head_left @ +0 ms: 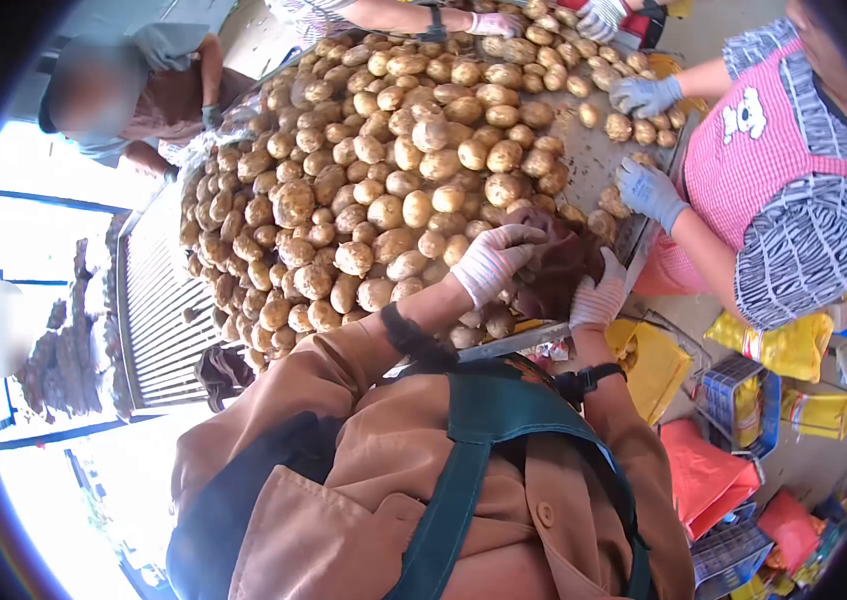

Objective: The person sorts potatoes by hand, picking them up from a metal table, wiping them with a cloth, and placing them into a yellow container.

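Observation:
In the head view, my left hand (pixel 495 262), in a striped white knit glove, grips the left side of a crumpled dark brown cloth (pixel 549 268). My right hand (pixel 599 293), gloved the same way, holds the cloth's right edge. The cloth is bunched between both hands at the near edge of the table. Parts of it are hidden by my fingers. Close around and beyond it lies a large heap of potatoes (pixel 383 212), and a few sit just right of the cloth.
Across to the right, a co-worker in a pink checked apron (pixel 758 155) has grey-gloved hands by the potatoes. Other people stand along the far side and at the left. A slatted metal rack (pixel 168 310) is at left. Yellow bags (pixel 778 345) and crates (pixel 738 400) fill the floor at right.

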{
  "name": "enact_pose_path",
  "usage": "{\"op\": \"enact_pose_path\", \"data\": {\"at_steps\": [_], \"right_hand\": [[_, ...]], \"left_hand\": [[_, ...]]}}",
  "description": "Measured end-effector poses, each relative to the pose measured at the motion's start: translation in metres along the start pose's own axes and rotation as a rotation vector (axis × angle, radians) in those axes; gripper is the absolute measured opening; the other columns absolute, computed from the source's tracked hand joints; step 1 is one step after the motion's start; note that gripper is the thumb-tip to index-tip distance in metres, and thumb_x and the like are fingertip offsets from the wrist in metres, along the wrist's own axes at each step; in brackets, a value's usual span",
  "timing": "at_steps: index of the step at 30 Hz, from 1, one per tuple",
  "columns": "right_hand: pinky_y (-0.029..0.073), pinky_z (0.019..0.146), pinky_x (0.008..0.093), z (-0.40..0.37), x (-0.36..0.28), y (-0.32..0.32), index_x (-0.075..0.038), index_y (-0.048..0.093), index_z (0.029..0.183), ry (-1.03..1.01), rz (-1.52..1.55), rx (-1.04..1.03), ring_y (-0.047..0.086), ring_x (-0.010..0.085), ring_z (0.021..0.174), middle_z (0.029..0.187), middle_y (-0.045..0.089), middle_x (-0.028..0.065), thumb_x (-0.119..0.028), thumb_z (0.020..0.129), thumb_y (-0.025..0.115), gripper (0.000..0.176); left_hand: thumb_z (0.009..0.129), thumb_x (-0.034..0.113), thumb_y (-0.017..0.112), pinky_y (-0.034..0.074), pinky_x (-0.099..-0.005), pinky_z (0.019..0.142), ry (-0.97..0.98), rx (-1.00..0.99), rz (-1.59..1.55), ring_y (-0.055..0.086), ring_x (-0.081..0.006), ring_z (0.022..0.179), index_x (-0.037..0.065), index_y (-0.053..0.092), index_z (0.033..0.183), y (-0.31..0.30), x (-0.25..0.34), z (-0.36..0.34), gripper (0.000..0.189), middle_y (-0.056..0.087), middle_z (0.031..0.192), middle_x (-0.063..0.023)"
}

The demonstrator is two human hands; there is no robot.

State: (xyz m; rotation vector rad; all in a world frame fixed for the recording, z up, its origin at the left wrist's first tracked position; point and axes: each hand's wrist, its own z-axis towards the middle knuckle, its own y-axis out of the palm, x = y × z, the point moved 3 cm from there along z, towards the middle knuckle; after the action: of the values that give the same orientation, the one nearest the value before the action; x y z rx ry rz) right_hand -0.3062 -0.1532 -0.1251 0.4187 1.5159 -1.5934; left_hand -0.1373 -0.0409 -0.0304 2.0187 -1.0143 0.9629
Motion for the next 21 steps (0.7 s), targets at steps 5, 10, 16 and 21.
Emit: {"op": "enact_pose_path", "data": {"at_steps": [5,10,16,21], "right_hand": [[0.043,0.102,0.0436,-0.002,-0.004,0.001,-0.003,0.059,0.121,0.010,0.052,0.027,0.056,0.0385,0.111,0.114,0.060,0.0198,0.005,0.071,0.056,0.051],[0.044,0.100,0.0432,-0.005,-0.002,0.005,-0.003,0.060,0.120,-0.021,0.011,0.066,0.057,0.0377,0.110,0.114,0.060,0.0191,0.008,0.071,0.053,0.051],[0.044,0.101,0.0419,-0.006,0.007,0.010,-0.003,0.060,0.121,0.011,0.066,0.073,0.057,0.0359,0.108,0.112,0.059,0.0177,0.008,0.070,0.054,0.052],[0.042,0.103,0.0416,-0.002,-0.004,0.005,-0.002,0.060,0.121,0.038,-0.012,0.044,0.055,0.0351,0.111,0.112,0.059,0.0175,0.009,0.069,0.054,0.053]], "left_hand": [[0.090,0.013,0.066,0.053,-0.0298,0.079,0.530,0.291,0.682,0.066,-0.0162,0.086,0.000,0.063,0.119,-0.061,0.031,-0.003,0.031,0.070,0.097,-0.0112],[0.086,0.019,0.067,0.053,-0.0423,0.083,0.593,0.441,0.968,0.066,-0.0357,0.093,0.004,0.066,0.112,-0.078,0.072,0.024,0.029,0.068,0.099,-0.0186],[0.087,0.038,0.062,0.041,-0.0505,0.093,0.550,0.345,1.747,0.062,-0.0321,0.106,0.010,0.057,0.126,-0.058,0.078,0.111,0.049,0.066,0.110,-0.0114],[0.086,0.040,0.062,0.031,-0.0572,0.101,0.254,0.073,2.015,0.060,-0.0297,0.112,0.008,0.047,0.139,-0.048,0.079,0.162,0.064,0.065,0.117,-0.0126]]}}
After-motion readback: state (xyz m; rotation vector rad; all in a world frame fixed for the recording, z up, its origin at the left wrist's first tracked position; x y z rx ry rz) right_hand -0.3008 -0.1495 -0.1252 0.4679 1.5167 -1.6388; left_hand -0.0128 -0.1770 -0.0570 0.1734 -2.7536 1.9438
